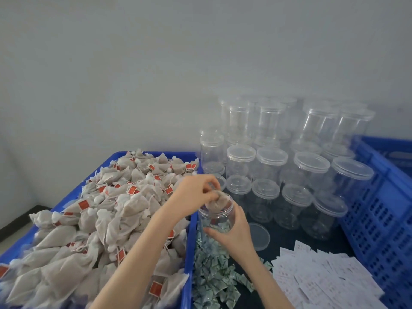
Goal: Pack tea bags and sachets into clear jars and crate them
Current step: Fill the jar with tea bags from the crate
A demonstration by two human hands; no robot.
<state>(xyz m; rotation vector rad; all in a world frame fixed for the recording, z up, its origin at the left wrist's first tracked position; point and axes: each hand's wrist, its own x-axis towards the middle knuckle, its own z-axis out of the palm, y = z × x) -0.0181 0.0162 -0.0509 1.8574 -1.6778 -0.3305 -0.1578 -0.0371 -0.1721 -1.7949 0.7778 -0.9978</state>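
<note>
Two bare forearms reach forward from the lower edge. The left hand is raised, fingertips bunched downward in a pinching grip. The right hand sits lower, fingers and thumb curled in a wrapping grip.

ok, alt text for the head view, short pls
A person's left hand pushes a tea bag into an open clear jar that the right hand grips, between a blue bin heaped with tea bags and rows of lidded empty jars.

wall: plain grey-white | floor: pale, dark skirting
</note>
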